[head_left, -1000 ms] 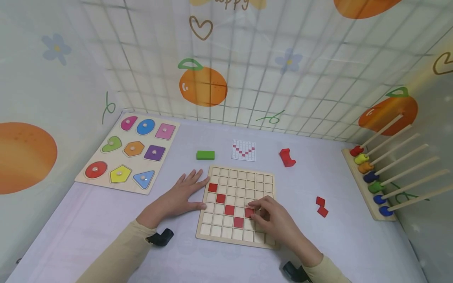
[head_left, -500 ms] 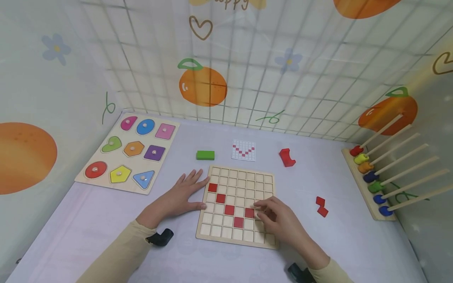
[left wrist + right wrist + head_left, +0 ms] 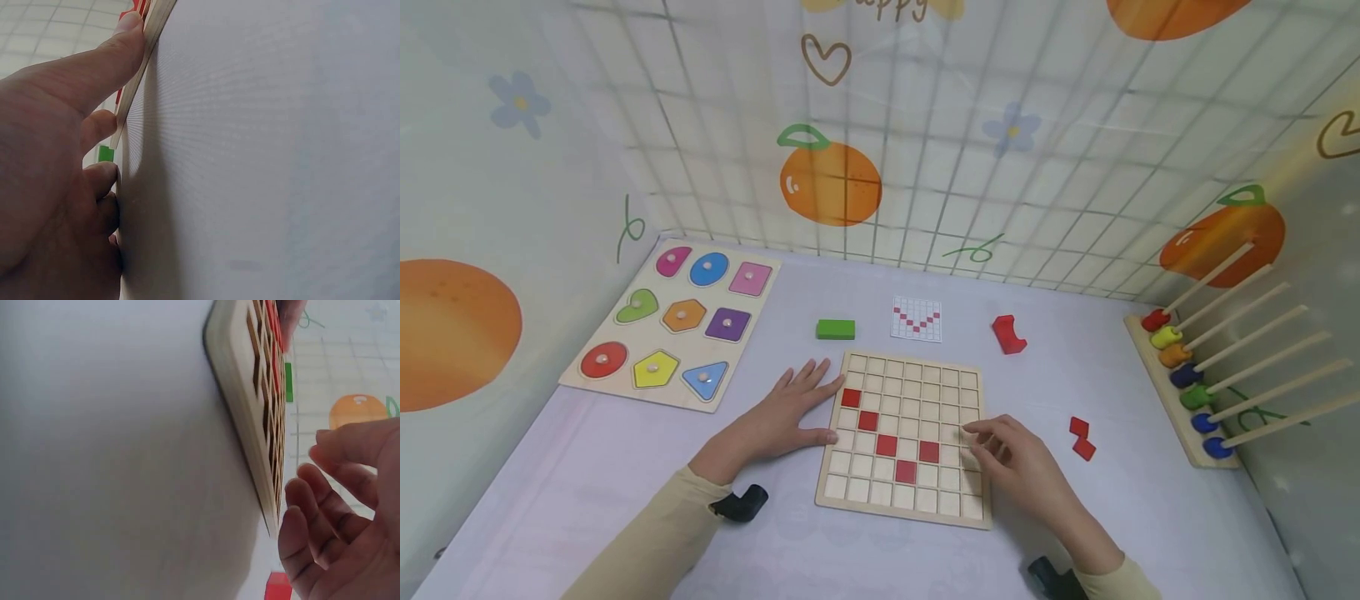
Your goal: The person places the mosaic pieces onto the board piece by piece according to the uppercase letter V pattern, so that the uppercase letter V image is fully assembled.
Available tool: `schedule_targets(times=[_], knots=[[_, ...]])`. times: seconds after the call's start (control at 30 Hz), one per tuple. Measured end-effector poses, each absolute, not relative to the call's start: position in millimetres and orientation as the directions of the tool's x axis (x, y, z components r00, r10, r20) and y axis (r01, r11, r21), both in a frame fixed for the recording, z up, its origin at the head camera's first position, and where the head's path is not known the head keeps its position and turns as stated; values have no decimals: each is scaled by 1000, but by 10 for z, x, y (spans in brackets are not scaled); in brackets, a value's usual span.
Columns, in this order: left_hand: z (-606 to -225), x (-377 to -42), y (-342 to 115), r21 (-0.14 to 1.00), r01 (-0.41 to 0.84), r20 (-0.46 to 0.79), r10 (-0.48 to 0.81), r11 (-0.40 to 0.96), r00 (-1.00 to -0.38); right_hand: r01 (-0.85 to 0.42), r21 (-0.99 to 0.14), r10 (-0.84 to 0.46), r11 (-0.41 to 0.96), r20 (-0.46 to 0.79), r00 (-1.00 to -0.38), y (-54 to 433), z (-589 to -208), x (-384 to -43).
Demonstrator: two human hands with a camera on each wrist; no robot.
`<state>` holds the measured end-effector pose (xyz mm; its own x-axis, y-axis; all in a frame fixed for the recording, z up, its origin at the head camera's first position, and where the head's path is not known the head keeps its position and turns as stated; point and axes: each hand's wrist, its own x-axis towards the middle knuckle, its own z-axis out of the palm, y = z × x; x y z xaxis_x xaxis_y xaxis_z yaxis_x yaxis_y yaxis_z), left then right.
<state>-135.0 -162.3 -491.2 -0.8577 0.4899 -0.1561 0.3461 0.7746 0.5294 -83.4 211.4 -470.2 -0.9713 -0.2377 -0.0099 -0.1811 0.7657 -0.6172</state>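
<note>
A wooden grid board [image 3: 881, 490] lies flat, with several red square tiles [image 3: 886, 447] set in its cells, forming a lopsided V. My left hand [image 3: 778, 422] rests at the board's left side, fingers spread, thumb and index fingertips touching its edge; the left wrist view shows the thumb [image 3: 106, 69] on the rim. My right hand [image 3: 1022, 462] hovers at the board's right edge, fingers loosely bent, nothing between them. In the right wrist view its fingers [image 3: 331, 512] are beside the board. Two loose red tiles [image 3: 1081, 438] lie to the right.
Behind the board are a green block [image 3: 835, 329], a small pattern card [image 3: 916, 319] with a red V, and a red curved block [image 3: 1009, 334]. A knobbed shape puzzle [image 3: 681, 387] lies at left. A peg rack [image 3: 1183, 425] with colored beads stands at right.
My right hand has let go of the red tile in the board's right half and moved right, to the board's edge. My left hand has stayed in place.
</note>
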Motion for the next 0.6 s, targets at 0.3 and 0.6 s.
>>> schedule_targets(times=[0.3,0.6], knots=[[-4888,-1348,-1611,530,341,-161,486,777,-859,-148,-549,-158,823,29,-987,2391,-4652,-861],[-4907,-1351,-1611,525,339,-165,484,781,-859,-74,-493,-78,867,12,-997,2709,-4567,-943]])
